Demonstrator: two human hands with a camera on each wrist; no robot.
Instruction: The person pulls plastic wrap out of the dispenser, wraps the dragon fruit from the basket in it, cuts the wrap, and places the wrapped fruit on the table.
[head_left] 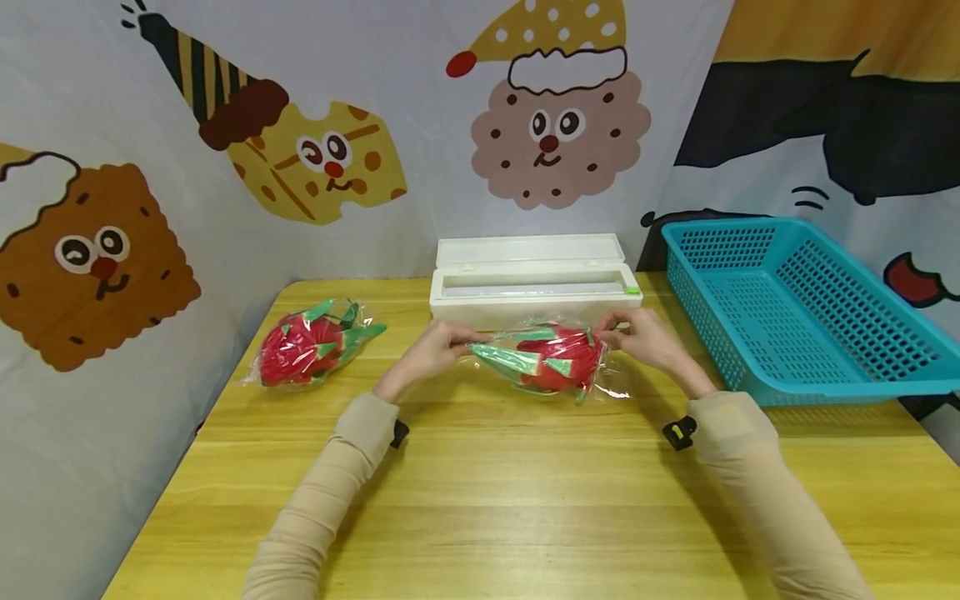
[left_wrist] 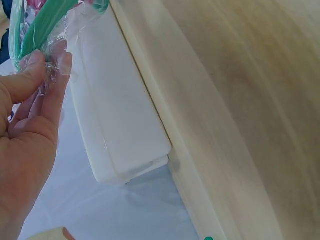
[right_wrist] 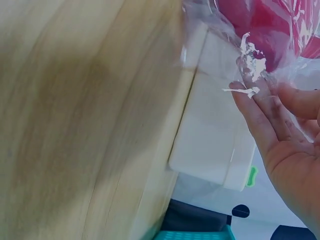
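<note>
A red dragon fruit (head_left: 558, 360) with green scales lies in clear plastic wrap (head_left: 611, 385) between my two hands, above the table in front of the white box. My left hand (head_left: 437, 348) pinches the film at the fruit's green-tipped left end. In the left wrist view, thumb and fingertips of the left hand (left_wrist: 37, 107) meet on the gathered film. At the other end, my right hand (head_left: 640, 335) holds the film close to the red body. The right wrist view has the right hand (right_wrist: 285, 120) with thumb and fingers at the crinkled wrap.
Another film-wrapped dragon fruit (head_left: 300, 348) rests at the table's left side. Behind my hands stands a white cling film box (head_left: 480, 310), its lid raised, with a green slider (head_left: 632, 291). A teal plastic basket (head_left: 765, 371) occupies the right. A cartoon-print cloth (head_left: 427, 100) hangs behind.
</note>
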